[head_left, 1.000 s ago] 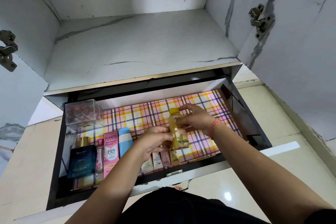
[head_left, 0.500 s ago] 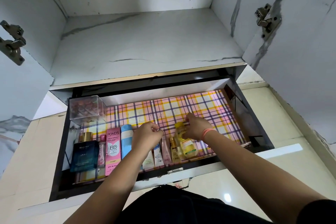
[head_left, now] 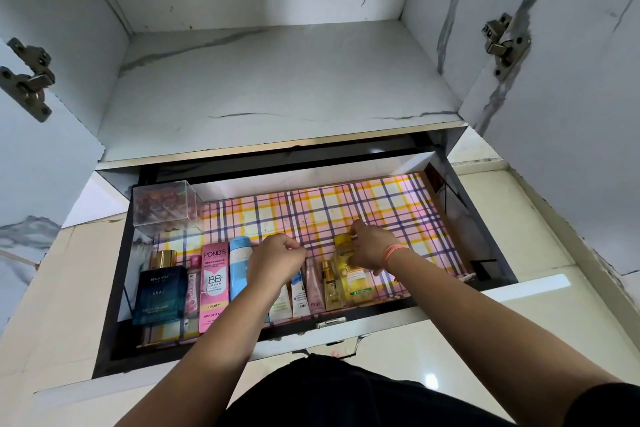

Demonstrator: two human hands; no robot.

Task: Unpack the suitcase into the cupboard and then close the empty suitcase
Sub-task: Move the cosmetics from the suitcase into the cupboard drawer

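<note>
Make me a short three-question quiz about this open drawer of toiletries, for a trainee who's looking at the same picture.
1. True or false: the yellow bottle lies at the right end of the row along the front of the drawer.
2. What stands in the drawer's far left corner? A) a clear box B) a blue perfume box C) a pink tube
3. Which hand touches the yellow bottle?
Key: 1 true; 2 A; 3 the right hand, the one with the orange wristband.

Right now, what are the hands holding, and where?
The right hand grips the yellow bottle at its cap end; the left hand is curled, holding nothing visible.
</note>
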